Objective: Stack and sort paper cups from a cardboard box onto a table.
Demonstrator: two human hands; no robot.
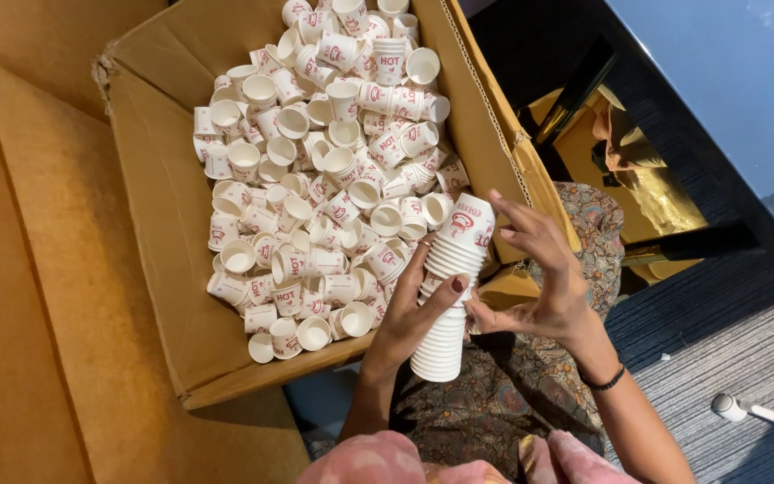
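1. nearest the camera, pink patterned fabric (387, 462) over the person's knees, and a dark floral cloth (503, 394) across the lap beneath the hands.
2. the left hand (414, 314) is curled round the middle of a tall nested stack of small white paper cups with red print (450, 296), thumb pressed across the front, a firm hold.
3. the right hand (539, 278) is half open, palm steadying the stack's side and fingers (517, 211) spread up by the top cup, bracing more than clamping.
4. the stack sits above the lap, just at the near right corner of the big brown cardboard box (163, 224).
5. progress, i'd judge: one long stack is built, but a huge heap of loose cups (315, 179) lies jumbled in the box, so most of it is left.
6. the box's near right flap (512, 287) sits between hands and heap.
7. far right, a dark glossy table (727, 81) with gold legs; a white tube-like thing (736, 408) on the grey carpet.
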